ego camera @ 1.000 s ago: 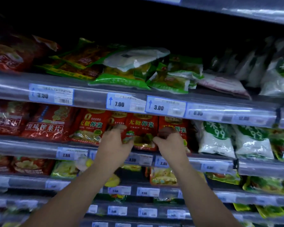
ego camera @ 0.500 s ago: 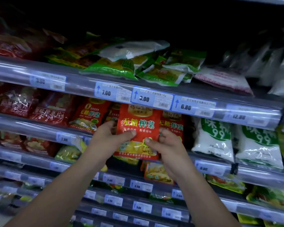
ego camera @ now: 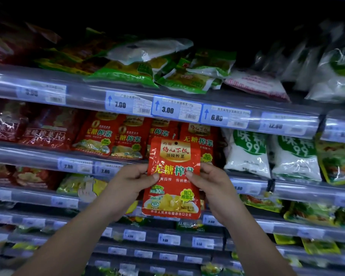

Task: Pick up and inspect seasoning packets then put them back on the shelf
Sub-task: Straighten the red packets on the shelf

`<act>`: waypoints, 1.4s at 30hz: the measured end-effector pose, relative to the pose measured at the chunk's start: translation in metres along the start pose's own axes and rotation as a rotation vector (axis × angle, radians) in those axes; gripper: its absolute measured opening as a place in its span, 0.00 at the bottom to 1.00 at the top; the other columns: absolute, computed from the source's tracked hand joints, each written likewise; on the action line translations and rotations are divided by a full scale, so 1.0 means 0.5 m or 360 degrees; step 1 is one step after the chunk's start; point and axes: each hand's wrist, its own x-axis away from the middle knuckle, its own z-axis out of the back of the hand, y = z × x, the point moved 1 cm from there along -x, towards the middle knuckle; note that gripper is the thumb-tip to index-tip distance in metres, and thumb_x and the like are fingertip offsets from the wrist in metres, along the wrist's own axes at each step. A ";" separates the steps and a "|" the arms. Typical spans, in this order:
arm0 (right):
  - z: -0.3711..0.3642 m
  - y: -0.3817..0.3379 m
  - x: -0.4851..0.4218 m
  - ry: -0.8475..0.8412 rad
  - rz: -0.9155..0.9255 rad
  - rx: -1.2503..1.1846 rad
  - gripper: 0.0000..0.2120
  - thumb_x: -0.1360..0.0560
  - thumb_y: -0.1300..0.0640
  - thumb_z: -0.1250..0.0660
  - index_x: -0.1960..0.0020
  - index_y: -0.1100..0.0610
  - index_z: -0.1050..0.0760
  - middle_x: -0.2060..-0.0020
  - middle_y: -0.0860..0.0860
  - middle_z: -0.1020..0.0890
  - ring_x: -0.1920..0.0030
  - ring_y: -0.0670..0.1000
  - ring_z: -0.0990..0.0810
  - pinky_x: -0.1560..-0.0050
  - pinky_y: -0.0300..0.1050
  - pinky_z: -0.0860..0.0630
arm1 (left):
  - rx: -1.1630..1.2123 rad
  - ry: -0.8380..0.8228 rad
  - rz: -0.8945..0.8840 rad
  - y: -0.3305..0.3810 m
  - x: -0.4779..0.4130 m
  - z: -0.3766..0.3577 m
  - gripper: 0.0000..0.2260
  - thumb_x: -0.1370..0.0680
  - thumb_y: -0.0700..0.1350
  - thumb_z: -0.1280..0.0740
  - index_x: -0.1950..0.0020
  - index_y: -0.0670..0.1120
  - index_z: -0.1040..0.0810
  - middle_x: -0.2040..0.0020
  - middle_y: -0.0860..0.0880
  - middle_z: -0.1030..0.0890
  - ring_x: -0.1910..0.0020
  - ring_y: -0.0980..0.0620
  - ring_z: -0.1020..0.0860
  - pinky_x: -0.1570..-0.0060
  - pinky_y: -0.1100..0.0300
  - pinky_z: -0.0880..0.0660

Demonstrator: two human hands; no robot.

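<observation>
Centre frame: I hold red pickled-mustard packet (ego camera: pixel 172 188) upright, left grip (ego camera: pixel 127 184) and right grip (ego camera: pixel 212 186) pinching side edges. Risk: glossy film slips on return, toppling packet row (ego camera: pixel 100 136) on shelf (ego camera: pixel 28 156).

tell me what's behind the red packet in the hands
Behind the red packet stand more red packets on the shelf, tops showing. Their lower halves and some shelf rail are covered.

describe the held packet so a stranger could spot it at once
On the store shelving, find the blue 3.00 price tag. Just below it, the left hand and right hand pinch a red packet. Unlike the shelved red neighbours, it is held out in front.
</observation>
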 end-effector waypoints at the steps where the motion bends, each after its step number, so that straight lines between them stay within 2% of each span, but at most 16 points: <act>1: -0.003 0.000 0.003 -0.0003 0.0009 -0.0014 0.15 0.24 0.59 0.29 0.38 0.57 0.21 0.45 0.56 0.12 0.45 0.57 0.13 0.43 0.59 0.17 | -0.0024 0.0001 0.0003 0.000 0.000 0.001 0.10 0.19 0.42 0.35 0.41 0.45 0.17 0.47 0.45 0.12 0.46 0.45 0.14 0.49 0.51 0.20; 4: -0.014 -0.005 0.010 -0.0019 0.0084 0.0008 0.16 0.24 0.61 0.29 0.37 0.57 0.21 0.44 0.55 0.13 0.44 0.57 0.13 0.46 0.56 0.16 | -0.0035 0.0088 0.0006 0.012 0.005 0.003 0.09 0.19 0.46 0.34 0.44 0.49 0.15 0.48 0.49 0.12 0.48 0.48 0.14 0.48 0.51 0.20; 7: -0.024 -0.005 0.020 -0.0067 0.0118 0.0109 0.14 0.23 0.63 0.30 0.38 0.55 0.20 0.47 0.53 0.12 0.47 0.55 0.12 0.50 0.50 0.15 | -0.0080 0.0234 -0.0154 0.030 0.003 0.006 0.09 0.24 0.50 0.28 0.45 0.53 0.16 0.47 0.51 0.13 0.48 0.50 0.14 0.48 0.49 0.19; 9: -0.029 -0.002 0.029 -0.0090 0.0110 0.0153 0.13 0.23 0.64 0.30 0.40 0.52 0.20 0.49 0.52 0.11 0.49 0.53 0.12 0.54 0.45 0.15 | -0.0146 0.0316 -0.0284 0.043 0.002 0.009 0.08 0.26 0.46 0.26 0.46 0.52 0.16 0.49 0.50 0.13 0.50 0.50 0.14 0.52 0.51 0.18; 12: -0.026 -0.001 0.039 -0.0089 0.0113 0.0138 0.13 0.22 0.64 0.30 0.40 0.54 0.19 0.48 0.54 0.11 0.49 0.55 0.12 0.55 0.45 0.16 | -0.0153 0.0370 -0.0363 0.053 0.000 0.017 0.03 0.22 0.43 0.30 0.52 0.46 0.16 0.56 0.48 0.12 0.56 0.50 0.13 0.59 0.56 0.18; 18: -0.002 0.001 0.051 -0.0122 0.0079 0.0009 0.15 0.25 0.63 0.30 0.38 0.60 0.19 0.47 0.60 0.12 0.50 0.58 0.12 0.53 0.48 0.16 | 0.0257 0.0191 -0.0089 0.062 0.001 0.019 0.09 0.19 0.42 0.35 0.54 0.41 0.17 0.63 0.44 0.14 0.61 0.46 0.16 0.63 0.55 0.19; 22: 0.005 0.005 0.049 -0.0137 0.0054 0.0006 0.16 0.25 0.62 0.31 0.38 0.60 0.19 0.48 0.61 0.13 0.51 0.57 0.12 0.53 0.48 0.16 | 0.0305 0.0113 -0.0042 0.065 0.001 0.027 0.10 0.19 0.42 0.36 0.52 0.39 0.17 0.62 0.42 0.15 0.63 0.45 0.16 0.66 0.56 0.17; 26: 0.005 0.010 0.039 -0.0158 -0.0030 0.0070 0.15 0.22 0.64 0.33 0.36 0.60 0.21 0.47 0.62 0.13 0.48 0.61 0.13 0.50 0.53 0.16 | 0.0020 0.0275 -0.0157 0.059 0.001 0.037 0.10 0.17 0.43 0.37 0.50 0.41 0.17 0.63 0.43 0.14 0.63 0.47 0.15 0.69 0.59 0.19; 29: 0.000 0.003 0.020 -0.0084 -0.0033 0.0121 0.12 0.21 0.64 0.33 0.38 0.59 0.20 0.48 0.61 0.12 0.47 0.63 0.13 0.48 0.58 0.16 | -0.0265 0.0389 -0.0383 0.052 0.009 0.044 0.11 0.17 0.46 0.40 0.48 0.53 0.17 0.61 0.48 0.13 0.60 0.54 0.15 0.65 0.61 0.19; 32: -0.028 -0.008 -0.014 0.0040 0.0029 0.0138 0.11 0.20 0.66 0.34 0.40 0.57 0.20 0.51 0.56 0.11 0.49 0.57 0.12 0.51 0.50 0.16 | -0.0367 0.0396 -0.0403 0.042 0.011 0.048 0.12 0.17 0.49 0.40 0.36 0.61 0.25 0.53 0.57 0.15 0.50 0.62 0.18 0.55 0.67 0.22; 34: -0.057 -0.016 -0.040 0.0124 0.0072 0.0140 0.12 0.20 0.66 0.33 0.39 0.55 0.20 0.52 0.53 0.11 0.49 0.53 0.12 0.51 0.47 0.16 | -0.0548 0.0432 -0.0339 0.038 0.008 0.052 0.21 0.20 0.48 0.33 0.28 0.59 0.33 0.48 0.66 0.22 0.47 0.66 0.23 0.51 0.67 0.26; 35: -0.072 -0.019 -0.053 0.0120 0.0088 0.0158 0.13 0.21 0.65 0.31 0.38 0.55 0.21 0.50 0.53 0.12 0.47 0.53 0.12 0.48 0.49 0.16 | -0.0607 0.0468 -0.0355 0.037 0.005 0.055 0.26 0.22 0.46 0.29 0.27 0.58 0.34 0.47 0.67 0.24 0.47 0.67 0.24 0.51 0.66 0.26; 37: -0.099 -0.022 -0.071 0.0063 0.0096 0.0279 0.20 0.24 0.65 0.27 0.35 0.54 0.24 0.48 0.55 0.12 0.47 0.53 0.13 0.45 0.52 0.16 | -0.0579 0.0565 -0.0428 0.037 -0.003 0.068 0.30 0.24 0.43 0.26 0.28 0.58 0.34 0.48 0.63 0.21 0.47 0.64 0.22 0.55 0.67 0.24; 39: -0.115 -0.025 -0.087 0.0080 0.0093 0.0360 0.27 0.26 0.66 0.25 0.31 0.52 0.28 0.49 0.55 0.13 0.49 0.52 0.12 0.47 0.50 0.16 | -0.0606 0.0645 -0.0477 0.042 -0.015 0.085 0.32 0.25 0.43 0.25 0.25 0.59 0.35 0.48 0.60 0.19 0.52 0.62 0.19 0.59 0.70 0.25; 40: -0.121 -0.030 -0.094 0.0117 0.0099 0.0366 0.29 0.26 0.66 0.25 0.29 0.54 0.30 0.49 0.54 0.13 0.50 0.51 0.12 0.48 0.48 0.15 | -0.0669 0.0684 -0.0505 0.046 -0.019 0.094 0.33 0.25 0.44 0.25 0.25 0.59 0.35 0.47 0.61 0.20 0.52 0.62 0.19 0.59 0.69 0.24; 42: -0.129 -0.040 -0.116 0.0183 0.0150 0.0448 0.30 0.24 0.65 0.27 0.26 0.55 0.34 0.48 0.50 0.15 0.49 0.48 0.14 0.52 0.38 0.17 | -0.0878 0.0748 -0.0603 0.048 -0.026 0.111 0.31 0.26 0.43 0.24 0.27 0.59 0.31 0.43 0.60 0.23 0.47 0.63 0.22 0.50 0.63 0.22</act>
